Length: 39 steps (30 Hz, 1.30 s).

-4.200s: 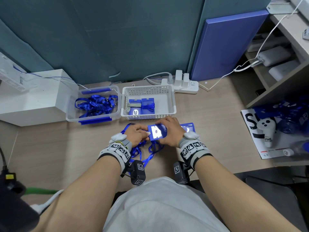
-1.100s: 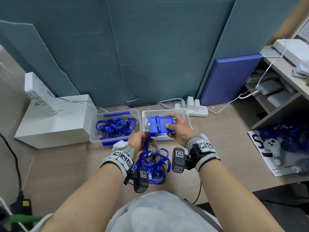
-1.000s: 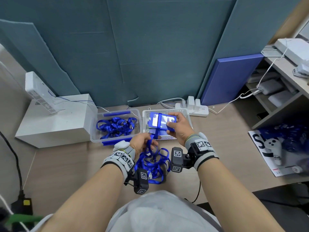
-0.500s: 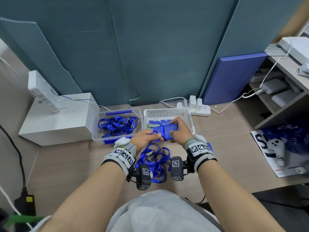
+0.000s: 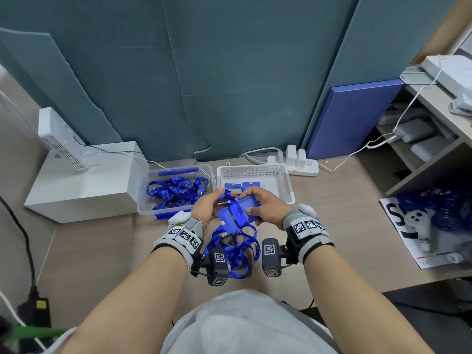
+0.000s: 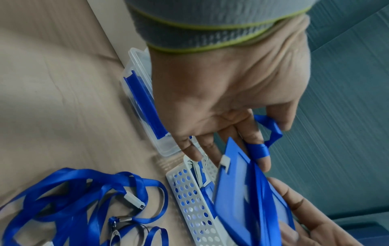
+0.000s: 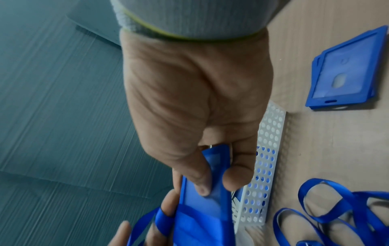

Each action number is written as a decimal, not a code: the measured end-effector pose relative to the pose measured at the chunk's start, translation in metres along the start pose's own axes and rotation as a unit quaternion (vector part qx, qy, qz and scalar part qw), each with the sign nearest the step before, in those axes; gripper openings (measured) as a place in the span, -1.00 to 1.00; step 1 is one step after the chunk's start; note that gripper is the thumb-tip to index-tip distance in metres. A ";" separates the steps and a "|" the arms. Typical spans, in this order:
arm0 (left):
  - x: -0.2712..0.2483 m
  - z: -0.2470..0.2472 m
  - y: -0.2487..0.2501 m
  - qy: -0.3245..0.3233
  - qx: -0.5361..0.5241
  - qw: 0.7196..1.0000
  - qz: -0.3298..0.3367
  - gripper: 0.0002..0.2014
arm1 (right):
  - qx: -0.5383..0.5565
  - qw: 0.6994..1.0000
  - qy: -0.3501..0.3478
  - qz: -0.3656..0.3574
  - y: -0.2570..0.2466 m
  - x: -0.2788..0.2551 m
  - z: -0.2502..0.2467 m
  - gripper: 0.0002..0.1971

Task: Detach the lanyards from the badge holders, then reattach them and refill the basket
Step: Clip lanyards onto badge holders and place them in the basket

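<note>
A blue badge holder [image 5: 238,213] is held just in front of the white basket [image 5: 255,172], above the table. My right hand [image 5: 252,203] grips its right end, thumb on the face and fingers behind, as the right wrist view shows on the holder [image 7: 208,199]. My left hand [image 5: 217,203] pinches a loop of blue lanyard strap [image 6: 271,133] at the holder's left edge [image 6: 242,191]. The strap crosses the holder's face and hangs down to a loose pile of lanyards [image 5: 235,249] on the table. Two badge holders lie in the basket.
A clear box [image 5: 176,191] of blue lanyards stands left of the basket, with a white box [image 5: 84,180] beyond it. Spare badge holders [image 7: 347,69] lie on the table to the right. A power strip [image 5: 293,162] sits behind the basket, shelves at the far right.
The holder has come down from above the basket to just in front of it. The left hand has brought a strap loop up across the holder's face.
</note>
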<state>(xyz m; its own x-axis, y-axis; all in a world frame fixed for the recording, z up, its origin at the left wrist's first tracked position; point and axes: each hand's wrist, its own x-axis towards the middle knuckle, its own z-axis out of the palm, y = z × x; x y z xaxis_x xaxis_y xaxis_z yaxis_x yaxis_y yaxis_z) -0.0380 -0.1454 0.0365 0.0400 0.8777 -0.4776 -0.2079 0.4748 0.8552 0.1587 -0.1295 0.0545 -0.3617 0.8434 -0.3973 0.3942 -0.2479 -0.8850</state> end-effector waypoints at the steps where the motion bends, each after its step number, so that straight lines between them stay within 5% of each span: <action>1: -0.001 0.000 0.000 0.002 -0.018 1.000 -0.006 -0.53 | 0.012 1.000 -0.004 0.000 0.000 -0.001 0.000 -0.68; 4: -0.006 0.000 0.000 0.020 -0.062 0.998 -0.024 -0.43 | 0.073 0.997 -0.016 0.000 0.000 -0.002 -0.001 -0.68; 9: -0.002 0.002 -0.009 0.084 -0.025 0.994 -0.071 -0.68 | 0.160 0.987 0.007 0.003 -0.001 0.001 -0.002 -0.67; 15: 0.003 -0.008 -0.023 -0.059 0.164 0.984 -0.036 -0.66 | 0.197 0.978 0.059 0.023 0.003 0.004 0.000 -0.68; 23: -0.002 -0.003 -0.029 -0.080 0.225 0.971 -0.025 -0.77 | 0.227 0.957 0.177 0.042 0.009 0.014 -0.003 -0.68; 28: -0.006 0.004 -0.014 -0.033 0.210 0.976 0.033 -0.72 | 0.170 0.970 0.158 0.070 0.008 0.012 0.000 -0.51; 39: 0.006 0.012 0.006 0.097 0.151 0.974 0.136 -0.82 | 0.121 0.982 0.105 0.105 0.008 0.016 0.016 -0.61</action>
<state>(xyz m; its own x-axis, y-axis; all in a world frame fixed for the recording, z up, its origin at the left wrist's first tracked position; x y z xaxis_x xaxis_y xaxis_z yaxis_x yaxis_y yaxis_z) -0.0275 -0.1368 0.0413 -0.1683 0.9587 -0.2294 0.1127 0.2499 0.9617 0.1425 -0.1255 0.0375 -0.1024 0.8348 -0.5409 0.2209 -0.5111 -0.8306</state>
